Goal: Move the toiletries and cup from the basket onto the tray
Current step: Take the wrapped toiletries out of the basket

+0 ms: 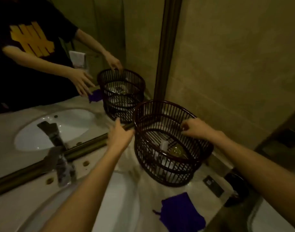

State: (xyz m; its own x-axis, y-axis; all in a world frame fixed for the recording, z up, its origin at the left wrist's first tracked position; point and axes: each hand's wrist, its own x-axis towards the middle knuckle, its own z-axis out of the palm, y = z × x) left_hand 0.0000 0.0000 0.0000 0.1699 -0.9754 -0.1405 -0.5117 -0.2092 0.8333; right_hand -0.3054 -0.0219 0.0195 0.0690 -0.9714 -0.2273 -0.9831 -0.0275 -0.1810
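The dark slatted basket [170, 143] stands on the pale counter [180, 186], tucked into the corner where the mirror [60, 81] meets the wall, and both of the person's arms reach toward it from either side. The right hand [196, 128] is the nearer one: it rests over the basket's right rim, fingers curled down onto the slats as if pinching the rim, though whether it truly grips I cannot tell. The left hand [121, 133] hovers just beside the left wall of the basket, fingers spread and empty, not clearly touching it. Inside, low down, lie a small white bottle [163, 145] standing roughly upright and something yellowish and crinkled [176, 150] just to its right; below them a white shape shows through the slats, perhaps the cup, too dim to say. So the things lie beneath and slightly left of the right hand, reached only from above through the open top. A purple cloth [182, 210] lies on the counter nearer the person. No tray is plainly visible.
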